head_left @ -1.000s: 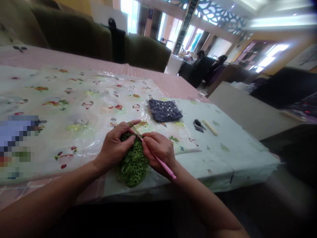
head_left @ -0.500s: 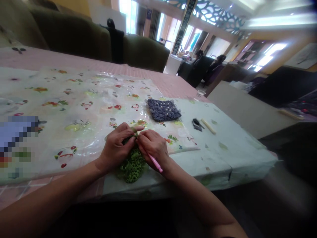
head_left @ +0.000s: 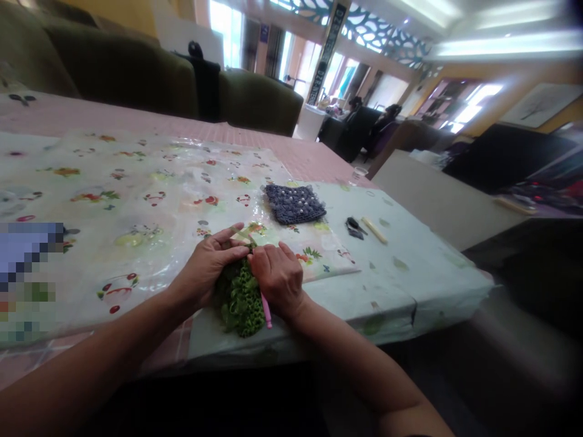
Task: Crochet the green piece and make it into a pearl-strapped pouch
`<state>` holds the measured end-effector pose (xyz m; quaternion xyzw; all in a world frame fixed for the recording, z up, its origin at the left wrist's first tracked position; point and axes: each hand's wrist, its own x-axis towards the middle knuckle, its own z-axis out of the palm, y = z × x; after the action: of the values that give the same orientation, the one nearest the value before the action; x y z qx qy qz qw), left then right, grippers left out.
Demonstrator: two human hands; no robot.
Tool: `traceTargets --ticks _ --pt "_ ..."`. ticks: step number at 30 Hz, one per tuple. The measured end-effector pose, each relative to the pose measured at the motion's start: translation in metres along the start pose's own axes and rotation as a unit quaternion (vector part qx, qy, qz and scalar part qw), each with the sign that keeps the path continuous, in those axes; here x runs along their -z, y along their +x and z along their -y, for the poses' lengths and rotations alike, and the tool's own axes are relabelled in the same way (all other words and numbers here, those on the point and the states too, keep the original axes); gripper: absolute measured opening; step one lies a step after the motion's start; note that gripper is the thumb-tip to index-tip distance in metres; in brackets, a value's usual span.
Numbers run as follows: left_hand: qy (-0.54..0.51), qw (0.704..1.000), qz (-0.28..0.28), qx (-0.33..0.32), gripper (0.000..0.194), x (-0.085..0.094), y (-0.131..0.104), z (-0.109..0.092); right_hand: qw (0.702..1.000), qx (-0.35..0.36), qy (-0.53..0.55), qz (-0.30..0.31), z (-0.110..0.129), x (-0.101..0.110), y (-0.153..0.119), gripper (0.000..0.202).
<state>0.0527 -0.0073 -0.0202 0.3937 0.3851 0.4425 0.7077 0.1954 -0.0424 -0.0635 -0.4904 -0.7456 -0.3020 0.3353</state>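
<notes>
On a cloth-covered table [head_left: 430,261], a person's right hand [head_left: 279,276] and left hand [head_left: 204,264] meet, the left fingers pinching the top of a green crocheted piece [head_left: 246,306] near the front edge; beyond lies a purple piece [head_left: 296,205] dotted with white beads, while the right fingers curl around a pink hook [head_left: 266,314], its end poking out below, and a pale stick [head_left: 374,230] rests farther right

Just the one view here, up on the wearer's head, facing forward and down: left hand [head_left: 198,267] and right hand [head_left: 277,276] close below, table [head_left: 437,273] stretching ahead, far pillar [head_left: 327,57] leaning in a tilted frame, blurred background perhaps windows [head_left: 225,33]!
</notes>
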Motion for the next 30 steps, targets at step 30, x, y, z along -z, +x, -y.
traceTargets --ticks 30 --pt "0.187 0.969 -0.010 -0.158 0.067 0.002 -0.002 0.002 1.000 0.011 0.004 -0.018 -0.002 0.003 -0.001 0.017"
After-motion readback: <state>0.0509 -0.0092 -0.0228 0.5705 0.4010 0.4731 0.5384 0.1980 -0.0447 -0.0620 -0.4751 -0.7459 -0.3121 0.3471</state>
